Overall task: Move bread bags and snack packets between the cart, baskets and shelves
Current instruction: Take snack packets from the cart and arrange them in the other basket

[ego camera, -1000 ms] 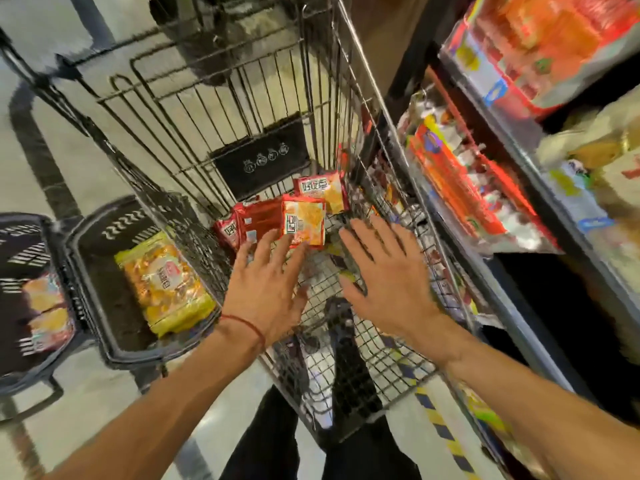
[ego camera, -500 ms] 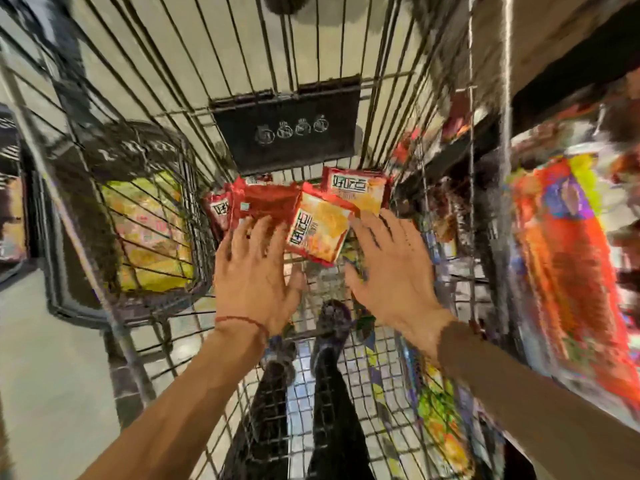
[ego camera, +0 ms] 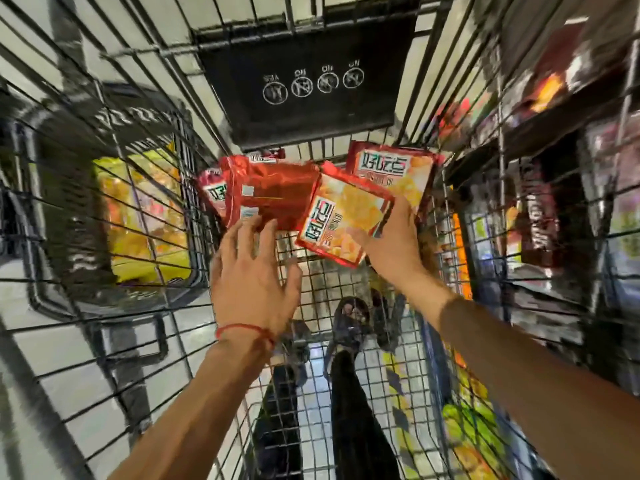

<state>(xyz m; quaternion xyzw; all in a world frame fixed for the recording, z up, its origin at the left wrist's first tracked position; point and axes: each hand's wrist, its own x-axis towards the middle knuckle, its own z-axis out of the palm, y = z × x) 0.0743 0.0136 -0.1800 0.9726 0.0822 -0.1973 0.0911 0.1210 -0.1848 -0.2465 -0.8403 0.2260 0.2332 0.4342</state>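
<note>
Several red and orange snack packets lie at the far end of the wire cart (ego camera: pixel 349 292). My right hand (ego camera: pixel 389 244) grips the nearest orange packet (ego camera: pixel 341 216) by its right edge, thumb on its face, lifting it at a tilt. My left hand (ego camera: pixel 251 275), a red string on its wrist, is spread with fingertips touching the plain red packet (ego camera: pixel 270 195). Another orange packet (ego camera: pixel 394 171) lies behind, and a further red packet (ego camera: pixel 213 194) pokes out at the left.
A black basket (ego camera: pixel 38 271) outside the cart's left wall holds a yellow bread bag (ego camera: pixel 145 216). Blurred shelves of packets (ego camera: pixel 561 220) stand to the right. A black sign panel (ego camera: pixel 304 77) hangs on the cart's far end. My legs show through the mesh floor.
I have leaned deeper into the cart. My right hand moved forward and took hold of the nearest orange packet; my left hand stays on the red packet.
</note>
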